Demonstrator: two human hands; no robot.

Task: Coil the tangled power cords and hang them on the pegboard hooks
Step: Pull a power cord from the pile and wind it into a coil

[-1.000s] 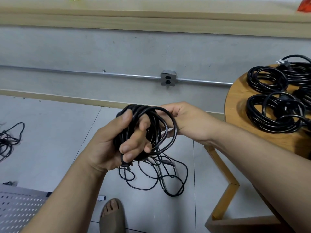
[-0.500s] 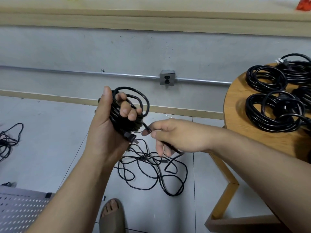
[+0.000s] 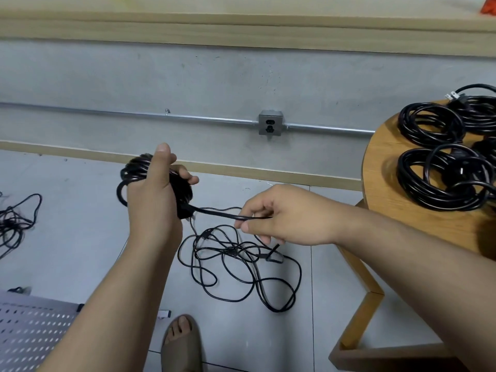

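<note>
The left fingers [image 3: 192, 179] are curled tight round a black coil [image 3: 134, 167], thumb laid over its top, held in mid-air left of centre. The right fingers [image 3: 247, 210] pinch the tail [image 3: 214, 212], which runs taut from the coil's underside across to the right hand [image 3: 290, 216].

Risks, as I judge them:
- One loop bulges out left of the left hand [image 3: 153, 194]. If the grip eases, or the tail is tugged harder, turns could spill and the coil would loosen.
- The pinch is light, so the tail may slip free before it is wrapped or tucked.
- A thin strand hangs from the coil towards the tangle [image 3: 236, 264] on the floor below (I cannot tell whether the two are joined). If they are, a lift would drag that tangle along.

Around:
- A second tangle [image 3: 16, 221] lies far left on the floor.
- The pegboard [image 3: 32, 331] lies flat at near left; no hooks show.
- A round table [image 3: 389, 183] at right carries several wound cords [image 3: 440, 181].
- An outlet [image 3: 270, 122] sits on the far wall.
- A sandalled foot [image 3: 182, 342] stands near, just beside the floor tangle, which could snag a step towards the pegboard.
</note>
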